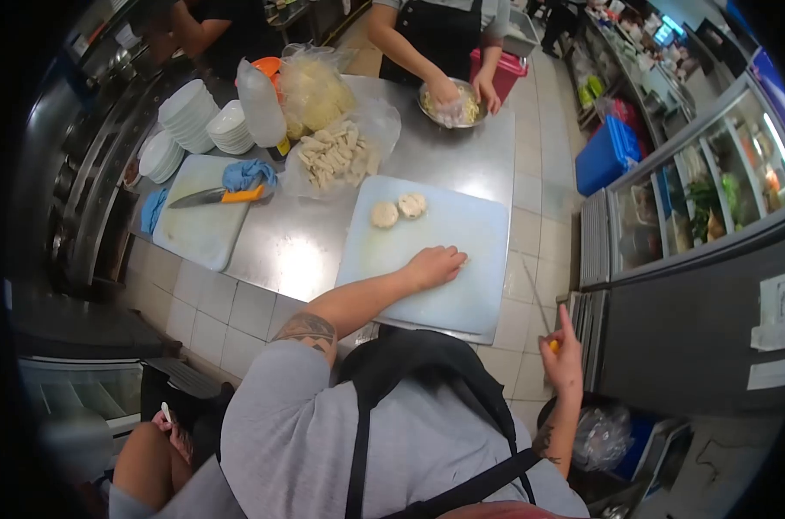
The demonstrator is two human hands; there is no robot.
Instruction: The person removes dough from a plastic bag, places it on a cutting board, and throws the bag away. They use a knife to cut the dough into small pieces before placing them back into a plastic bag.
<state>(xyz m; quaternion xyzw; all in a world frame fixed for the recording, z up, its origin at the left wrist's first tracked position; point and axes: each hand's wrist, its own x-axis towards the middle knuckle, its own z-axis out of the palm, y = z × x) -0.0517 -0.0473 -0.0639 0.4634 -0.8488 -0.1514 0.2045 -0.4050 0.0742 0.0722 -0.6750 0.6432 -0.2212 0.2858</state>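
Note:
My left hand (436, 266) rests on the white cutting board (427, 316), fingers curled down against its surface. Whatever lies under those fingers is hidden; a small pale bit shows at their tips. Out past the board's right side, my right hand (563, 359) is wrapped round the yellow handle of a knife (538, 297), index finger stretched out. Its thin blade points away from me over the floor. Two round, pale, lumpy pieces (384, 214) sit side by side on the far left part of the board, apart from my left hand.
Beyond the board, a plastic bag of pale cut pieces (332, 160) lies near stacked white bowls (187, 112). A second board (193, 233) carries an orange-handled knife (215, 197) and blue cloth (248, 175). Across the table, a person works in a metal bowl (451, 121). Right stands a glass-fronted fridge (713, 182).

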